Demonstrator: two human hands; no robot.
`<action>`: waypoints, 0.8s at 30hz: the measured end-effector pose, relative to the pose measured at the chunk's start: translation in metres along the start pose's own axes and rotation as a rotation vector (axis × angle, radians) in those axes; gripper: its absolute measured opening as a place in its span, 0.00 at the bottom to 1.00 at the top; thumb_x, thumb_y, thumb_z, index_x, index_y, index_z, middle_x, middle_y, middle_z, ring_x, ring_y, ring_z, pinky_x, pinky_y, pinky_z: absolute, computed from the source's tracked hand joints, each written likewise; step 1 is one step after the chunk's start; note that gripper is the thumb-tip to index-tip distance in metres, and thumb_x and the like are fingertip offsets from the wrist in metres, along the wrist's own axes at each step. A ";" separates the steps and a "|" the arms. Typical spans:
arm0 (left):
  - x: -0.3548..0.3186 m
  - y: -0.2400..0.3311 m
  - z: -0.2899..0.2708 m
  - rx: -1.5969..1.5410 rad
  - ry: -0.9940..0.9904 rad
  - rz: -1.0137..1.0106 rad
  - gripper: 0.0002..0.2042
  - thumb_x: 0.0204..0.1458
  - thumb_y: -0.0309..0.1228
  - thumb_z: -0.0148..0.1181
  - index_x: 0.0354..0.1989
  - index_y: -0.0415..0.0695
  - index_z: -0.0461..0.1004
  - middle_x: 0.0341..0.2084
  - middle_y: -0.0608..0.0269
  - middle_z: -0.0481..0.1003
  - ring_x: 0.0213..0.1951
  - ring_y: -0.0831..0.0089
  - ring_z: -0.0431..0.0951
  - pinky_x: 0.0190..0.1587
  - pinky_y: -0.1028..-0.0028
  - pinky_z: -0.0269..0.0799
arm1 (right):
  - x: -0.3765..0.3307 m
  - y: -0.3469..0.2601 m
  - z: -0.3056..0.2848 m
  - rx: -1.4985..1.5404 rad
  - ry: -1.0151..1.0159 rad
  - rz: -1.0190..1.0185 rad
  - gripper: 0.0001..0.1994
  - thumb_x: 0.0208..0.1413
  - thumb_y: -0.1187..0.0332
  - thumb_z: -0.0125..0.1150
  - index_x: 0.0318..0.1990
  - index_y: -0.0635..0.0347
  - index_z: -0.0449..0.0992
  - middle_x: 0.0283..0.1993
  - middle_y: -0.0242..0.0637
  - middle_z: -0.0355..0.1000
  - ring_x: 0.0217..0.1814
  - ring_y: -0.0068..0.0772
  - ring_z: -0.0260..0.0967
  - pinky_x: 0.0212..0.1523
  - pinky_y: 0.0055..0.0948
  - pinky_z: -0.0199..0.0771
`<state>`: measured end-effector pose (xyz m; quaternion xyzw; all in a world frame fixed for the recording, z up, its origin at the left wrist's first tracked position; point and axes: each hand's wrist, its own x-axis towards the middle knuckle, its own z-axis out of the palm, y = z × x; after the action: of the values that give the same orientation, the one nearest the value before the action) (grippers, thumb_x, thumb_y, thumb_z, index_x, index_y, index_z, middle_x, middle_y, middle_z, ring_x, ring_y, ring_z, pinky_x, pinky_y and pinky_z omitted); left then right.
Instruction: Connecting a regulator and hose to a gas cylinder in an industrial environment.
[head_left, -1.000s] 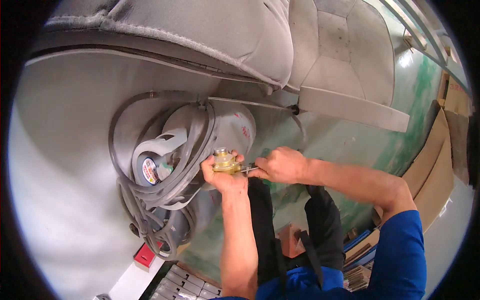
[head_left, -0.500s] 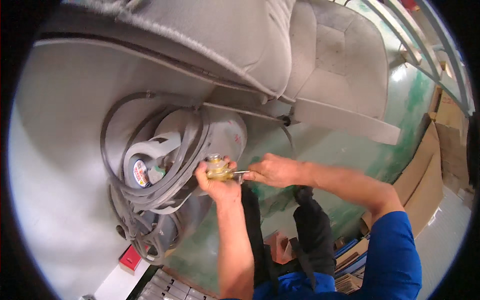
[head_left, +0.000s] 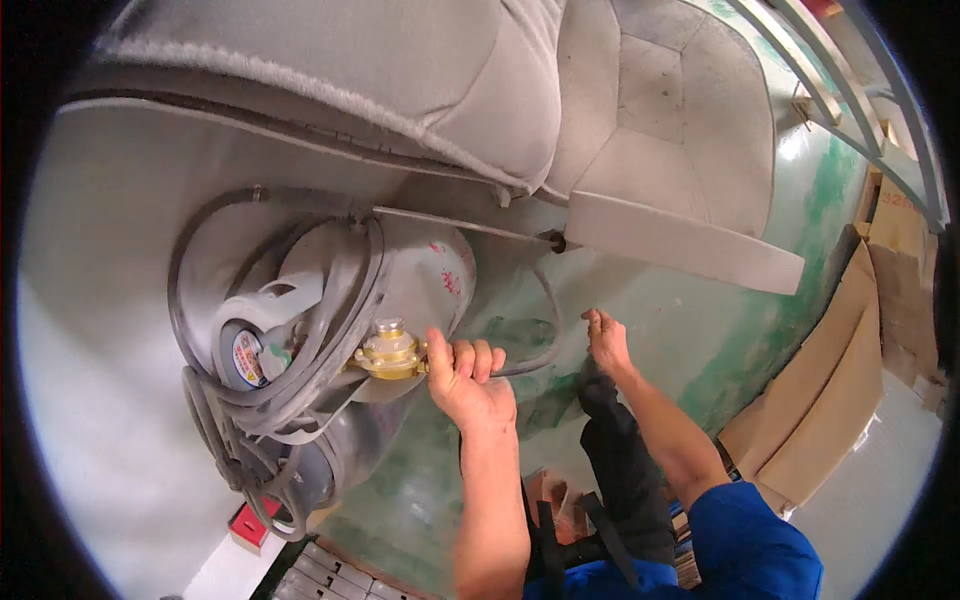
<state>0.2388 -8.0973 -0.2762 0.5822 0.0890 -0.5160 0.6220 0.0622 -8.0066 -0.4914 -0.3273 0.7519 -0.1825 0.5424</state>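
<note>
A brass-coloured gas regulator [head_left: 390,354] with a silvery cap sits beside my left hand [head_left: 468,385], in front of a grey gas cylinder [head_left: 440,262]. My left hand is closed around the hose just at the regulator's outlet. From the far side of the fist the dark hose [head_left: 530,368] curves up and away to the right. My right hand [head_left: 606,342] is apart from the regulator, over the floor. Its fingers are bent together, and whatever they hold, if anything, I cannot make out.
Coiled grey hoses [head_left: 330,372] hang around the cylinder's valve and collar. A worn car seat [head_left: 690,130] stands beyond. Flattened cardboard [head_left: 810,400] leans at the right below a metal rack [head_left: 860,120]. A red box [head_left: 250,524] lies at lower left.
My right hand has left the regulator's outlet, where it held a thin metal tool, and moved right. My left hand has shifted from the regulator's body to the hose.
</note>
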 end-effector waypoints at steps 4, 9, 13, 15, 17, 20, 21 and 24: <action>0.005 -0.003 -0.006 -0.134 -0.059 -0.011 0.20 0.61 0.44 0.52 0.19 0.54 0.54 0.11 0.77 0.47 0.14 0.81 0.44 0.22 0.76 0.46 | -0.048 -0.075 -0.019 0.161 -0.086 -0.177 0.16 0.68 0.61 0.42 0.45 0.63 0.76 0.32 0.42 0.70 0.32 0.42 0.70 0.41 0.37 0.74; 0.006 -0.005 -0.015 -0.250 -0.211 -0.028 0.18 0.61 0.43 0.51 0.20 0.53 0.57 0.12 0.77 0.47 0.14 0.82 0.46 0.24 0.77 0.49 | -0.057 -0.155 -0.044 -0.154 -0.122 -0.829 0.14 0.67 0.65 0.45 0.46 0.66 0.74 0.41 0.48 0.70 0.43 0.49 0.70 0.47 0.40 0.71; 0.013 -0.014 -0.033 -0.376 -0.584 -0.041 0.18 0.59 0.45 0.54 0.22 0.52 0.59 0.12 0.77 0.51 0.16 0.82 0.50 0.28 0.75 0.52 | -0.067 -0.181 -0.053 -0.174 -0.621 -0.696 0.14 0.66 0.65 0.45 0.47 0.68 0.73 0.42 0.51 0.70 0.46 0.55 0.68 0.50 0.41 0.70; 0.037 -0.018 -0.047 -0.405 -0.930 -0.042 0.17 0.57 0.46 0.56 0.22 0.51 0.60 0.12 0.77 0.54 0.17 0.82 0.52 0.30 0.74 0.53 | -0.068 -0.182 -0.047 -0.194 -0.647 -0.703 0.14 0.67 0.65 0.44 0.47 0.68 0.72 0.41 0.51 0.70 0.45 0.55 0.68 0.49 0.41 0.70; 0.044 -0.022 -0.048 -0.434 -0.932 -0.061 0.16 0.55 0.41 0.56 0.20 0.52 0.59 0.11 0.77 0.54 0.15 0.82 0.50 0.26 0.75 0.51 | -0.070 -0.185 -0.043 -0.224 -0.669 -0.666 0.14 0.67 0.65 0.43 0.46 0.68 0.72 0.40 0.52 0.69 0.44 0.55 0.68 0.47 0.42 0.69; 0.033 -0.020 -0.042 -0.417 -0.703 -0.049 0.14 0.53 0.33 0.51 0.17 0.52 0.56 0.09 0.77 0.50 0.12 0.82 0.44 0.20 0.76 0.45 | -0.074 -0.189 -0.039 -0.280 -0.678 -0.593 0.14 0.67 0.66 0.43 0.43 0.68 0.72 0.36 0.52 0.68 0.40 0.56 0.67 0.43 0.44 0.68; 0.028 -0.019 -0.039 -0.423 -0.631 -0.066 0.14 0.53 0.33 0.51 0.17 0.52 0.56 0.09 0.77 0.50 0.12 0.82 0.44 0.20 0.76 0.45 | -0.073 -0.186 -0.039 -0.301 -0.669 -0.600 0.14 0.67 0.65 0.43 0.41 0.68 0.71 0.35 0.51 0.68 0.38 0.56 0.66 0.41 0.44 0.67; 0.018 -0.013 -0.030 -0.420 -0.416 -0.115 0.14 0.53 0.32 0.50 0.17 0.53 0.56 0.09 0.76 0.49 0.12 0.81 0.43 0.18 0.75 0.44 | -0.072 -0.180 -0.033 -0.323 -0.654 -0.660 0.15 0.67 0.64 0.43 0.35 0.68 0.68 0.32 0.50 0.66 0.34 0.55 0.63 0.38 0.43 0.66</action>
<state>0.2524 -8.0796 -0.3066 0.3165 0.0970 -0.6289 0.7035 0.0987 -8.0890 -0.3173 -0.6682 0.4169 -0.1133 0.6057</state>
